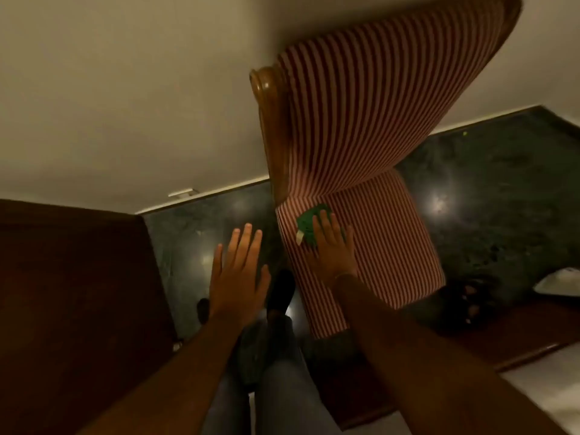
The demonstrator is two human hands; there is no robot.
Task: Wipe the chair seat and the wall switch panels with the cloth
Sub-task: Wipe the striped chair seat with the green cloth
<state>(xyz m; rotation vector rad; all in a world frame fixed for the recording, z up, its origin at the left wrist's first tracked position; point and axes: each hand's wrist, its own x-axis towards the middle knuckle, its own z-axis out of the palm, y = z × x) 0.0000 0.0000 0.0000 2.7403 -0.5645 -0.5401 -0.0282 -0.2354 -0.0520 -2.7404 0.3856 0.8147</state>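
A chair with red-and-white striped upholstery and a polished wooden frame stands in front of me; its seat (376, 246) stretches toward me and its tall back (370, 98) rises against the wall. My right hand (331, 249) lies flat on the seat near its far left part, pressing a green cloth (309, 226) with a pale tag against the fabric. To the left of the seat, my left hand (238, 277) hovers over the floor with fingers spread and nothing in it. No wall switch panel shows.
Dark wooden furniture (72, 309) fills the left. The floor (489, 199) is dark, glossy stone. A dark wooden edge (470, 356) and a white object (561, 282) lie at the right. My legs in jeans and a dark shoe (281, 293) are below.
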